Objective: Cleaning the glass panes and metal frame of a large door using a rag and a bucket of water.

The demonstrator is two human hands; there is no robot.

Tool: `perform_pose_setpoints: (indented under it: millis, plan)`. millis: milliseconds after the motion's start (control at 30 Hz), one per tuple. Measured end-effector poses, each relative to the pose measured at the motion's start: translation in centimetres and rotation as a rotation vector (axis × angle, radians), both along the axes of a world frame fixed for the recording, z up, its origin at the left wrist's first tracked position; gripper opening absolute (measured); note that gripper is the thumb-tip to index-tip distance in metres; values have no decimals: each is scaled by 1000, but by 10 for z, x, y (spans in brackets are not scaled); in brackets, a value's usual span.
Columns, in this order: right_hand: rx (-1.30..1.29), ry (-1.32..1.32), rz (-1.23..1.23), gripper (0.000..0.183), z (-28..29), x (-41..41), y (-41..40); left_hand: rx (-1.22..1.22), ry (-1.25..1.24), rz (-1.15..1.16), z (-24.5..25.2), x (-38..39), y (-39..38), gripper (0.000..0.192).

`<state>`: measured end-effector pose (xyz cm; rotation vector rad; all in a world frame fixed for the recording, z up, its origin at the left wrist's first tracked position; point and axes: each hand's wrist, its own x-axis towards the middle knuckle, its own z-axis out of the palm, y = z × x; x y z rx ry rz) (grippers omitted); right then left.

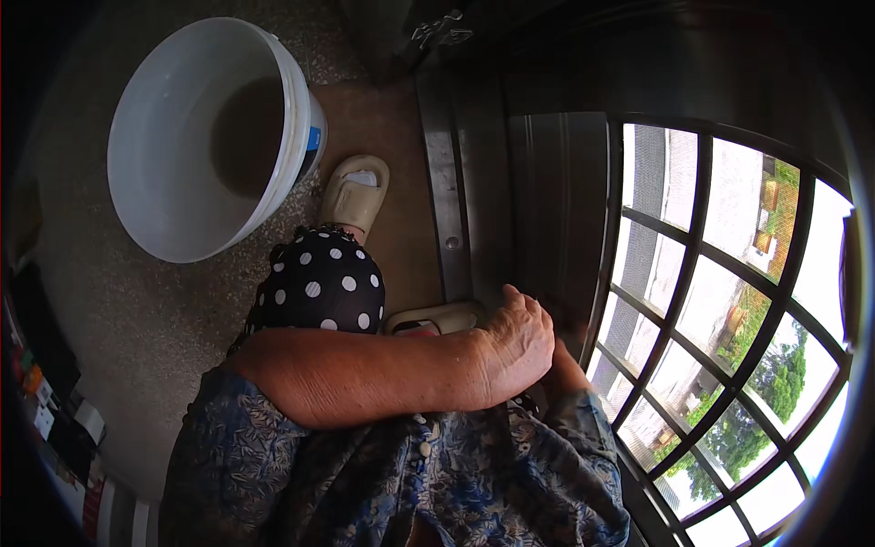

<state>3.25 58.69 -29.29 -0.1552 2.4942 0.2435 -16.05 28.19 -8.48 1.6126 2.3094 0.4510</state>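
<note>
My left arm reaches across my body, and my left hand is at the right, beside the dark door panel. Its back faces the camera and its fingers curl away from view. Close behind it is my right hand, mostly covered by the left, with only a part near the wrist showing. Whether either one holds something is hidden. Below my left hand, a beige slipper shows on one foot, partly covered by my forearm. The other beige slipper stands farther forward, below a knee in black polka-dot trousers.
A large white plastic bucket stands on the speckled floor at the upper left, with murky liquid at its bottom. A metal door sill runs past my feet. At right is a barred screen, with plants outside. Assorted items line the left edge.
</note>
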Motion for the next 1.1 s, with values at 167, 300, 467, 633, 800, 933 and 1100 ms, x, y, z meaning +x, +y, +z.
perform_pose_setpoints:
  millis: [167,300,467,633,800,933,1100]
  plan:
    - [-116,59,-34,43,25,53,4,-2,-67,-76,1,9,4,33]
    - [-222,100,-21,42,7,7,0,63,-8,-90,-1,21,6,24]
    - [-39,379,53,53,88,-226,-65,41,4,-100,-6,21,12,24]
    - [76,1077,294,51,193,-372,-108,-8,-71,-55,-8,12,11,28]
    - [450,1158,395,46,193,-439,-116,-20,-34,-20,-12,0,28,33]
    - [577,919,517,49,108,-451,-111,-2,-19,26,-15,-12,30,33]
    - [575,685,489,53,31,-449,-107,-24,12,18,-8,-26,23,29]
